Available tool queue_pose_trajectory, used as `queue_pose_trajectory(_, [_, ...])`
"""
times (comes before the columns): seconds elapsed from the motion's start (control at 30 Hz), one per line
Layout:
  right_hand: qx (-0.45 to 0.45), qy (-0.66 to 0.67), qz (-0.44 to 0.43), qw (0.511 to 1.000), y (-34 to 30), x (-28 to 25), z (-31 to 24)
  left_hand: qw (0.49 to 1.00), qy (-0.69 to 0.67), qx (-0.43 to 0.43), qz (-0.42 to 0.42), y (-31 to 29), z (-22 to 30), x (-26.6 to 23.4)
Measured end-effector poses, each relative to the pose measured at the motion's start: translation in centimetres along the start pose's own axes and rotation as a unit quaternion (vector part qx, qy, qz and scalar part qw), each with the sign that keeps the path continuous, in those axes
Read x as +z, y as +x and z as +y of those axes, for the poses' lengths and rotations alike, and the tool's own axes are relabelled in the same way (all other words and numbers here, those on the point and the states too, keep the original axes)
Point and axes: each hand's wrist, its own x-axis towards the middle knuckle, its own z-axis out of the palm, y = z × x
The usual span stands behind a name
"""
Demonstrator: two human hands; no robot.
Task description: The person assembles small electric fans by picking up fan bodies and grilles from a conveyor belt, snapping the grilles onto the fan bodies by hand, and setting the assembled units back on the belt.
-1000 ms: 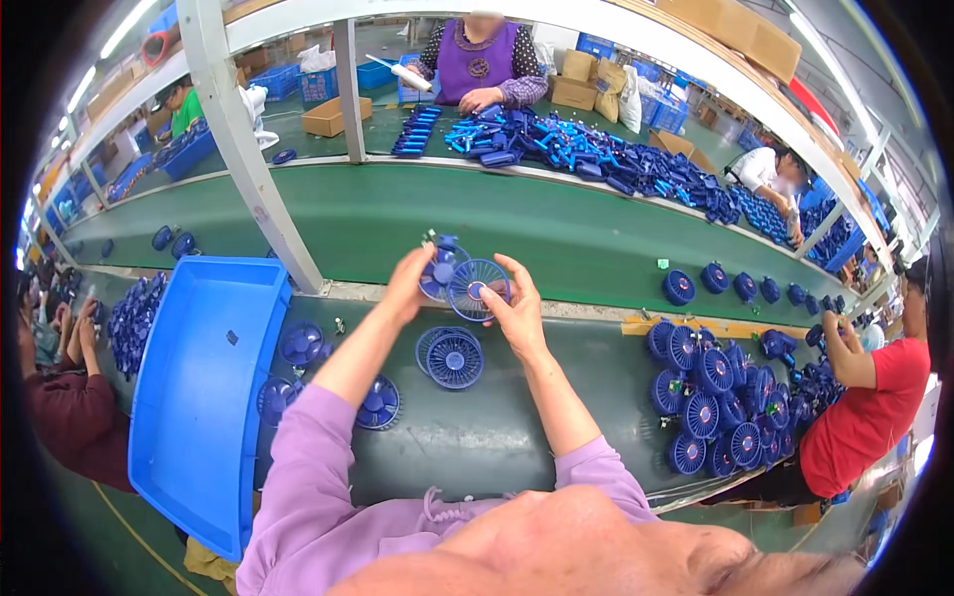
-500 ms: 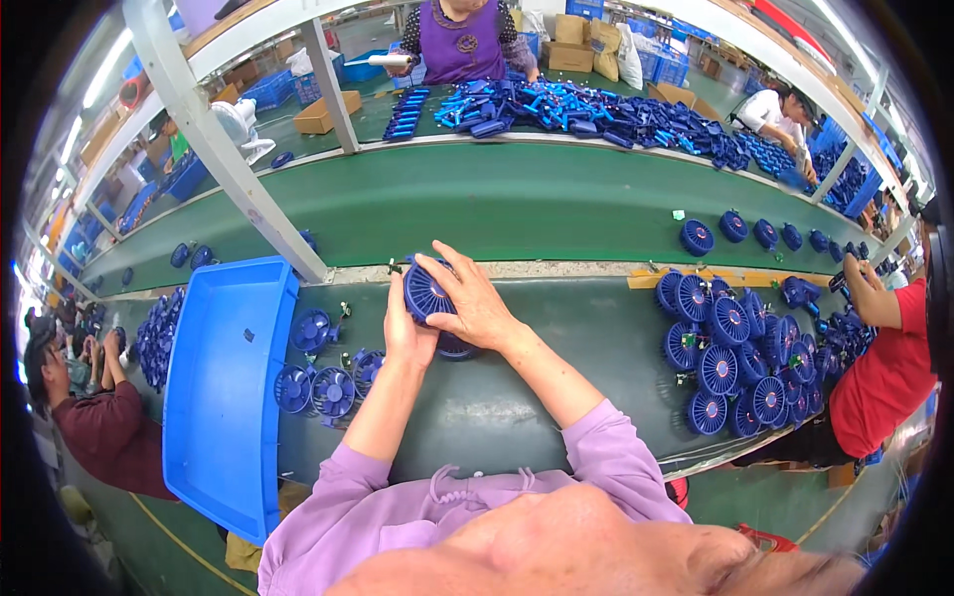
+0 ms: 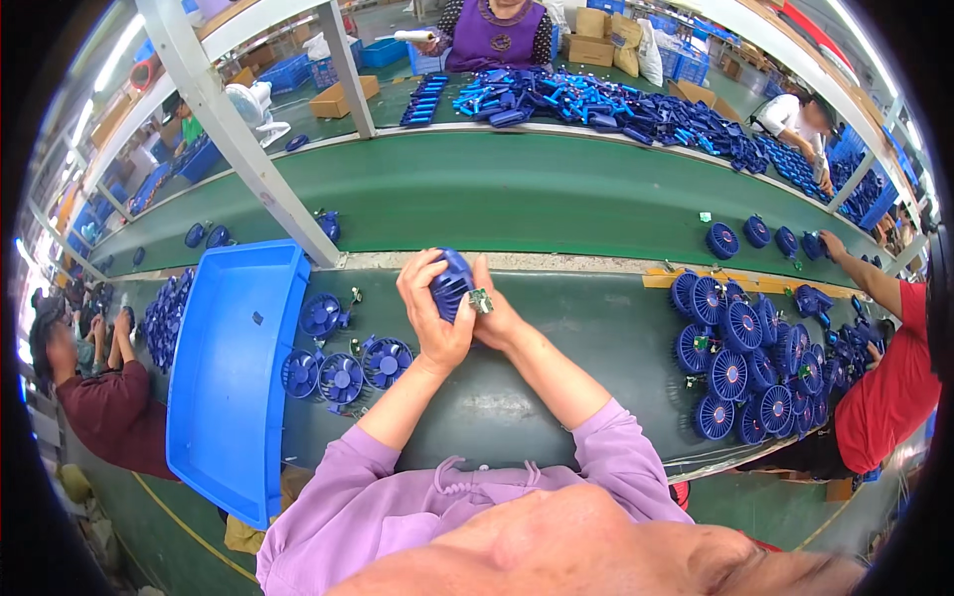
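Above the middle of the bench, a dark blue fan head stands tilted on its edge between my two hands. My left hand wraps round its near left side with bent fingers. My right hand closes on the right side, its fingers partly hidden behind the fan head. A small green circuit board sticks out at the right, by my left thumb. Left of my forearms lie several fan heads with blades facing up and small boards attached.
A blue plastic tray stands at the left. Several fan heads are piled on the right, beside a co-worker in a red shirt. Beyond the bench runs a green conveyor belt carrying fan heads. A white post rises at its near edge.
The fan head has turned from grille-up to on edge, bringing its circuit board into view. My right hand has come off its top to the side. The red-shirted co-worker's arm now reaches toward the belt.
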Motion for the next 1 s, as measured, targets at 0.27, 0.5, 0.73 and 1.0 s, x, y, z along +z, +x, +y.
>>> queue_pose_trajectory(0.27, [-0.229,-0.490,0.035,0.840,0.5,1.4,-1.5,0.871,-0.326,-0.359,0.075,-1.1,-2.7,0.4])
queue_pose_trajectory(0.5, [-0.277,-0.481,0.016,0.832,-0.1,1.3,-0.9,0.907,-0.294,-0.295,0.062,0.0,-0.2,0.7])
queue_pose_trajectory(0.73, [-0.255,-0.368,0.006,0.894,-1.0,3.4,-1.5,0.953,-0.217,-0.205,0.057,-1.0,0.3,0.5])
queue_pose_trajectory(1.0, [-0.247,-0.371,0.104,0.889,0.4,0.2,-0.6,0.979,-0.100,-0.176,0.024,0.9,-0.1,2.7])
